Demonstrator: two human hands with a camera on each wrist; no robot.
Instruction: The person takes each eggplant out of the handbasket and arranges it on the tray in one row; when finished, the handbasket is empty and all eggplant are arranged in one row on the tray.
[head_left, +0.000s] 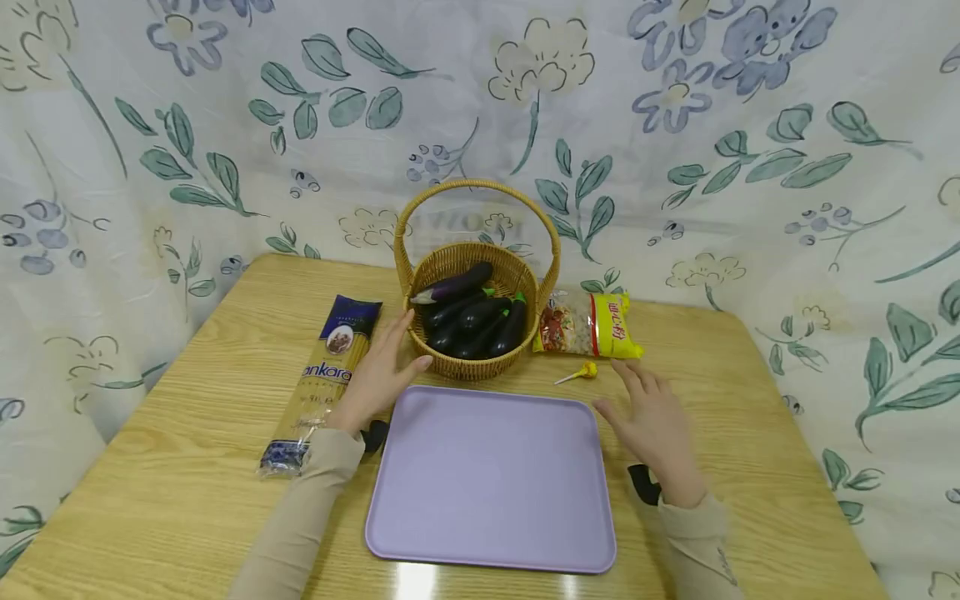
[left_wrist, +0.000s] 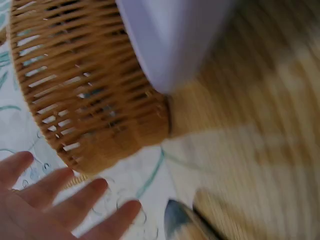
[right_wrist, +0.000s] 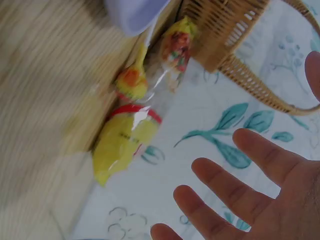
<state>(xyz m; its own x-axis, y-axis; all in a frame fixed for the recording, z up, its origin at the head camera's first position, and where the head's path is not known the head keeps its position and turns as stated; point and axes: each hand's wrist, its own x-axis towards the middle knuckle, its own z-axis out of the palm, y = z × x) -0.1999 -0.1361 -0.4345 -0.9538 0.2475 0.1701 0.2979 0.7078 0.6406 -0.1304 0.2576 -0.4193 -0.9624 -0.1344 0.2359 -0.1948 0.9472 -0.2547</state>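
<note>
My left hand is at the left side of a wicker basket, its fingers extended close to the rim; in the left wrist view the spread fingers hold nothing. Several dark purple eggplants lie inside the basket. Over the table to the right, my right hand hovers with fingers extended and nothing in it. Just beyond its fingertips are a yellow-wrapped lollipop and a clear and yellow food packet. Between the forearms lies a lilac tray with nothing on it.
A long pack of spaghetti with blue ends lies left of the basket, partly behind the left hand. The basket's tall arched handle stands upright. Behind the wooden table hangs a floral cloth.
</note>
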